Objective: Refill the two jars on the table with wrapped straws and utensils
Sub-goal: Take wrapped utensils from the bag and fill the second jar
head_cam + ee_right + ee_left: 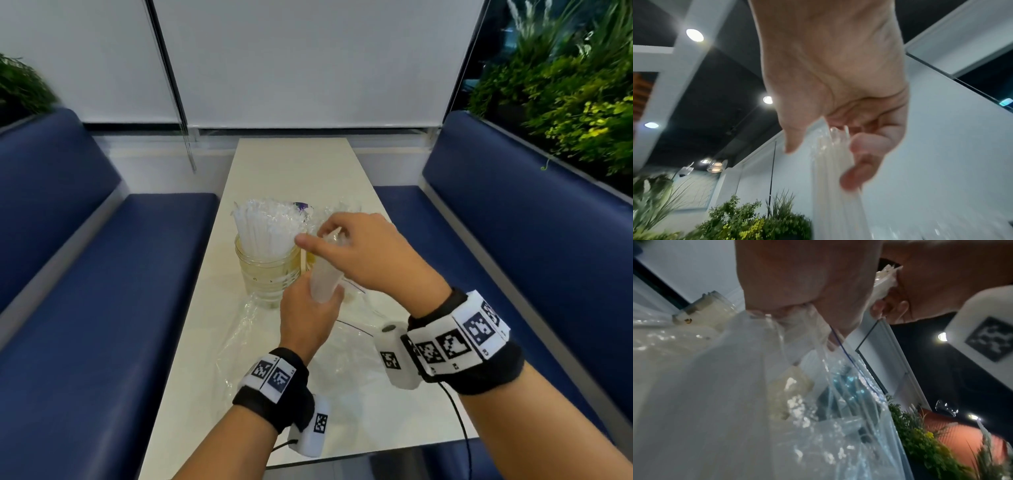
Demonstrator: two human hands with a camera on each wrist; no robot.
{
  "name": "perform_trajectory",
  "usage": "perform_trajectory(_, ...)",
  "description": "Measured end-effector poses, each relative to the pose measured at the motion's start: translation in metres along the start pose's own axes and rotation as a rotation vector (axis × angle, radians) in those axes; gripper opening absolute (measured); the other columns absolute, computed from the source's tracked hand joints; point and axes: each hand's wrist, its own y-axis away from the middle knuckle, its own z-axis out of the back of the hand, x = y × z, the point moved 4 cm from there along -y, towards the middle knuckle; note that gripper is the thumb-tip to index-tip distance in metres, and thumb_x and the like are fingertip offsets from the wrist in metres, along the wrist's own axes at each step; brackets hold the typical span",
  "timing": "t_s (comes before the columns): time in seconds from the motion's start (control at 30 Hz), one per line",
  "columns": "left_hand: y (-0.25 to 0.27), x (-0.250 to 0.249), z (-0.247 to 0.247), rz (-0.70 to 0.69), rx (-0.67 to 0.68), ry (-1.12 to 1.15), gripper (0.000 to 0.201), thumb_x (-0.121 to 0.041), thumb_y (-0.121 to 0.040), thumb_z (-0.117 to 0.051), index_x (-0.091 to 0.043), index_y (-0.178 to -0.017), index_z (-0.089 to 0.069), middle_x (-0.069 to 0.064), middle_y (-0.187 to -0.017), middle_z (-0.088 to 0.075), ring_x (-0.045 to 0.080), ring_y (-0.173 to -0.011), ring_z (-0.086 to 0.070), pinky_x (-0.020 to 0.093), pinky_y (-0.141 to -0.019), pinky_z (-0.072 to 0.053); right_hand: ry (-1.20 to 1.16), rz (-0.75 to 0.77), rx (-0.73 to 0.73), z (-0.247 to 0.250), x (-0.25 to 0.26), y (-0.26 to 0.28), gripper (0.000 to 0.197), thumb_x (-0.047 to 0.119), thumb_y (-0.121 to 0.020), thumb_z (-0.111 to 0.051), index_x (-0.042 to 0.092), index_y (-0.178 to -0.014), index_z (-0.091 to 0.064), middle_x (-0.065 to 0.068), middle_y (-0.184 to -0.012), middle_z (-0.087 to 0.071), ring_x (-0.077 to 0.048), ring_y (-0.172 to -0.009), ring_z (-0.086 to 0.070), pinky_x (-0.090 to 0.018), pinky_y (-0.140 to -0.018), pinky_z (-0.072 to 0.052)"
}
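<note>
A glass jar [267, 274] packed with wrapped white straws [263, 229] stands mid-table. Just right of it, both hands hold a bundle of wrapped straws [323, 274] upright. My left hand [308, 315] grips the bundle's lower end from below. My right hand [356, 250] pinches its top; in the right wrist view the fingers [861, 162] curl round the bundle [830, 162]. A second jar [310, 260] is almost hidden behind the hands. In the left wrist view the left hand [807, 288] also holds a clear plastic bag [777, 402].
Crumpled clear plastic bags [274, 342] lie on the white table [301, 164] under and in front of my hands. Blue booth benches [102, 274] flank the table on both sides. Green plants [565, 102] stand at back right.
</note>
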Motion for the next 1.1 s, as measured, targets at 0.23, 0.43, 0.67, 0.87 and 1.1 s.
perform_trajectory(0.23,-0.007,-0.018,0.004,-0.096,0.021,-0.002,0.013,-0.021,-0.094,-0.059,-0.034,-0.092,-0.060,-0.017,-0.076,-0.063,-0.012,-0.070,-0.061,0.013,-0.055,-0.042,-0.703,-0.047,-0.243,-0.076,-0.022,0.009,0.078,0.041,-0.061,-0.093,0.024,-0.126,-0.054,0.013,-0.103,-0.070,-0.001,-0.096,-0.068,-0.029,-0.088,-0.057)
perform_trajectory(0.43,0.000,-0.004,0.008,-0.001,0.077,0.058,0.011,-0.018,-0.089,-0.070,-0.021,-0.096,-0.063,-0.015,-0.074,-0.064,-0.020,-0.067,-0.060,0.003,-0.053,-0.043,-0.802,0.003,-0.216,-0.085,-0.016,-0.004,0.019,0.025,-0.091,-0.069,0.008,-0.100,-0.066,0.001,-0.077,-0.071,-0.012,-0.074,-0.071,-0.041,-0.080,-0.060)
perform_trajectory(0.67,0.008,0.012,0.009,0.116,0.189,0.253,0.055,-0.024,-0.066,-0.094,-0.026,-0.113,-0.065,-0.010,-0.111,-0.072,0.006,-0.098,-0.070,0.020,-0.080,-0.054,-0.839,0.233,-0.282,0.033,0.027,-0.033,0.018,0.014,-0.097,-0.063,-0.003,-0.103,-0.060,-0.006,-0.073,-0.061,-0.015,-0.063,-0.061,-0.035,-0.064,-0.055)
perform_trajectory(0.87,0.015,0.007,0.016,0.106,0.249,0.294,0.054,-0.014,-0.073,-0.090,-0.020,-0.120,-0.064,-0.008,-0.116,-0.070,0.002,-0.098,-0.070,0.011,-0.080,-0.052,-0.860,0.353,-0.499,0.092,0.013,-0.088,0.017,0.004,-0.094,-0.060,0.002,-0.111,-0.058,-0.021,-0.091,-0.064,-0.021,-0.076,-0.068,-0.028,-0.071,-0.057)
perform_trajectory(1.1,0.015,0.007,0.021,0.134,0.243,0.354,0.048,-0.011,-0.078,-0.086,-0.020,-0.119,-0.065,-0.007,-0.118,-0.070,0.007,-0.101,-0.071,0.016,-0.083,-0.055,-0.859,0.105,-0.391,0.025,-0.045,-0.148,0.019,0.006,-0.094,-0.063,0.010,-0.112,-0.062,-0.012,-0.093,-0.071,-0.018,-0.082,-0.072,-0.032,-0.073,-0.058)
